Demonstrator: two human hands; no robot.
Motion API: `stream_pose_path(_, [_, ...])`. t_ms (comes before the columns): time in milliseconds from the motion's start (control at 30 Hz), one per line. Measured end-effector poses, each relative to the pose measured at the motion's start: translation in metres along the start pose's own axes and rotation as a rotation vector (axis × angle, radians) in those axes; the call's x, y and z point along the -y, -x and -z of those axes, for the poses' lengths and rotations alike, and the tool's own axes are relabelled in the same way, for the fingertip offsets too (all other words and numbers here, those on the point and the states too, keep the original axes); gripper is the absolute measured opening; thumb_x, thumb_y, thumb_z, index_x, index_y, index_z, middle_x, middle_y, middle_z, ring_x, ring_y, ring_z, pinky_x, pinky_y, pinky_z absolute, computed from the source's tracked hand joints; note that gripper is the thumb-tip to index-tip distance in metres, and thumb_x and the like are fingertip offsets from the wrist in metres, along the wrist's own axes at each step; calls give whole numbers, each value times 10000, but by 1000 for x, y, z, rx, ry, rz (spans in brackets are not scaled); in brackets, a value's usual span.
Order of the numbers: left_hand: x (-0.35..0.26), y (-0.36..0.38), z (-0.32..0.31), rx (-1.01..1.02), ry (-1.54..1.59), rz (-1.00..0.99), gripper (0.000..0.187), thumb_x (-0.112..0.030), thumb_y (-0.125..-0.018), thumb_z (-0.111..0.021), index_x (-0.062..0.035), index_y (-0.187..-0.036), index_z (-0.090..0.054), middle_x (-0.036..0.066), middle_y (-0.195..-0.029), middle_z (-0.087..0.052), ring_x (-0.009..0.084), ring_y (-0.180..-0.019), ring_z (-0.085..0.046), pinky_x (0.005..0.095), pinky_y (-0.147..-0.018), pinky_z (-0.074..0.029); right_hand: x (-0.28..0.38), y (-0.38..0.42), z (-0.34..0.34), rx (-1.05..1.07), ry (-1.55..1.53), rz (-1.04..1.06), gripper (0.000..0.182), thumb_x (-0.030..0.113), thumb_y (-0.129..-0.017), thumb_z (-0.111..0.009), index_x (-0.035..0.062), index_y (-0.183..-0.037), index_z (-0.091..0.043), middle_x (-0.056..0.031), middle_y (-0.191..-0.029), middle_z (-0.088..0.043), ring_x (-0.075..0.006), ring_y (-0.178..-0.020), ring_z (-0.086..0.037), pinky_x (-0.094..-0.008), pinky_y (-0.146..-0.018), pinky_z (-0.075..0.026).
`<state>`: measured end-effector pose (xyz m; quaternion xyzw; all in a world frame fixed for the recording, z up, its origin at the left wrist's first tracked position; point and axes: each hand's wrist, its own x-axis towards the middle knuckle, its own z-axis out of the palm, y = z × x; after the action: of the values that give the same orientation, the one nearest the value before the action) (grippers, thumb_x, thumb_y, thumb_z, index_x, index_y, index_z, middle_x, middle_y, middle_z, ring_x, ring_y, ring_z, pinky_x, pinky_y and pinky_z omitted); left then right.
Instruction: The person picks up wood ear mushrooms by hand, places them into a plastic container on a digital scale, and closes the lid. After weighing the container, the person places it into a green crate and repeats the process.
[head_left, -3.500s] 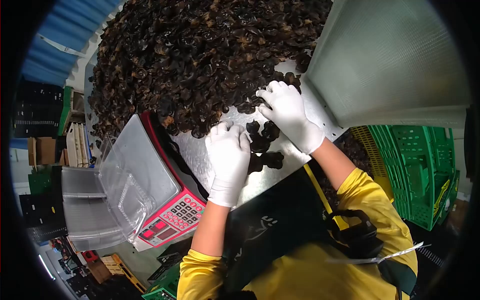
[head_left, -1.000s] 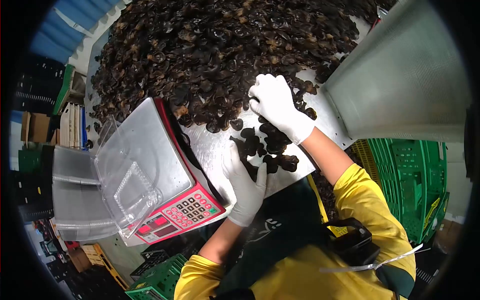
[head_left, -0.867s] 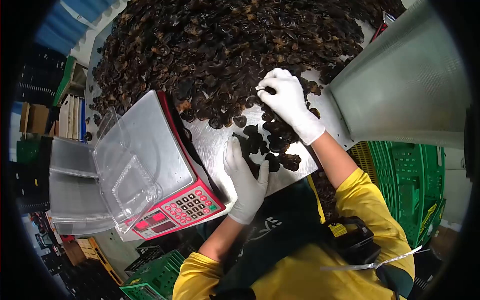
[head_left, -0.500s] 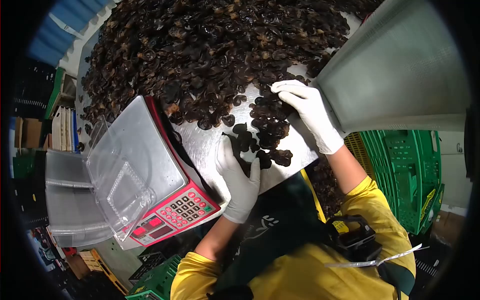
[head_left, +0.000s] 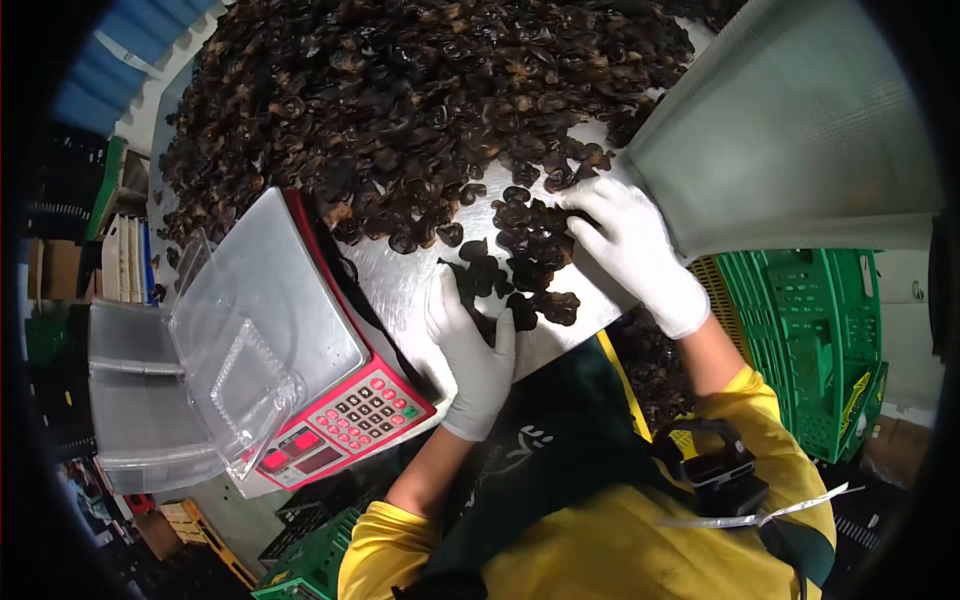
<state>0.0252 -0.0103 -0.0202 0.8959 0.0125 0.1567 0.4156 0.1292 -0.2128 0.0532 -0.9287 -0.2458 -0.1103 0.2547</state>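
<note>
The left hand (head_left: 470,345) (white-gloved) lies flat, fingers pressed together, edge-on against a small heap of dark mushrooms (head_left: 520,265) on the steel table (head_left: 400,285). Just beyond, the right hand (head_left: 630,245), fingers spread, rests on that heap's far side; the scale (head_left: 340,400) sits left, the big pile (head_left: 400,90) behind

Dark, wrinkled, slightly glossy mushroom pieces (head_left: 420,90) lie on a smooth brushed metal table (head_left: 405,285), beside a clear glossy plastic clamshell box (head_left: 235,375), 2 white, probably latex gloves and matt green plastic crates (head_left: 825,340).
</note>
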Motion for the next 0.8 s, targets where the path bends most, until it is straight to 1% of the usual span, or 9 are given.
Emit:
stream_pose_path(67, [0, 1, -1, -3, -3, 12, 839, -162, -817, -673, 84, -1467, -203, 304, -1460, -317, 460, -1354, -298, 530, -1135, -202, 7, -24, -24, -62, -2, 43, 220, 169, -865, -648, 84, -1067, -665, -79, -1054, -646, -270, -1031, -584, -392, -897, -438])
stream_pose_path(133, [2, 1, -3, -27, -4, -3, 849, -164, -818, -674, 86, -1469, -190, 311, -1464, -302, 467, -1356, -287, 531, -1138, -198, 8, -33, -39, 45, -31, 158, 207, 210, -874, -650, 95, -1044, -679, -52, -1015, -647, -238, -1039, -570, -381, -921, -397])
stream_pose_path(167, [1, 1, -2, -15, 22, 28, 857, -160, -815, -673, 86, -1471, -181, 313, -1468, -289, 470, -1360, -278, 533, -1138, -198, 9, -35, -39, 266, -11, 128, 166, 242, -876, -651, 110, -962, -704, -29, -942, -649, -216, -961, -580, -364, -913, -368])
stream_pose_path(267, [2, 1, -4, -2, 43, 53, 863, -157, -810, -674, 87, -1472, -178, 313, -1467, -289, 469, -1361, -278, 532, -1138, -199, 21, -53, -36, 279, -30, 116, 125, 228, -851, -660, 123, -827, -724, -25, -788, -614, -204, -850, -582, -359, -891, -367])
stream_pose_path(433, [1, -1, -3, 25, 27, 67, 885, -151, -800, -682, 92, -1472, -160, 310, -1458, -287, 468, -1355, -284, 524, -1137, -204, 39, -88, -86, 1, -40, 360, 249, 160, -786, -687, 121, -1032, -672, -69, -946, -589, -237, -923, -563, -359, -798, -421])
stream_pose_path(567, [0, -2, -3, 6, 19, 55, 888, -139, -793, -687, 92, -1469, -160, 307, -1456, -287, 468, -1352, -287, 519, -1136, -209, 29, -103, -103, 157, 82, 317, 182, 145, -748, -705, 114, -926, -685, -58, -873, -561, -253, -883, -577, -369, -758, -442])
stream_pose_path(600, [-1, -2, -2, -12, 15, 43, 886, -131, -787, -691, 92, -1465, -166, 305, -1453, -290, 468, -1350, -290, 517, -1134, -215, 30, -97, -96, 45, 29, 344, 121, 145, -756, -702, 106, -871, -688, -56, -841, -587, -247, -814, -598, -372, -740, -450])
stream_pose_path(700, [-4, -3, 1, -31, 14, 37, 882, -117, -776, -697, 92, -1458, -178, 303, -1450, -296, 466, -1348, -295, 516, -1130, -227, 25, -81, -69, 162, -23, 377, 112, 163, -772, -698, 98, -863, -692, -69, -810, -618, -249, -772, -624, -381, -702, -473])
stream_pose_path(800, [-5, -4, 2, -19, 5, 36, 879, -112, -770, -701, 93, -1453, -188, 299, -1447, -303, 463, -1347, -299, 517, -1128, -234, 25, -73, -54, 418, -209, 293, 129, 194, -782, -703, 93, -862, -700, -83, -793, -640, -261, -752, -645, -381, -674, -499])
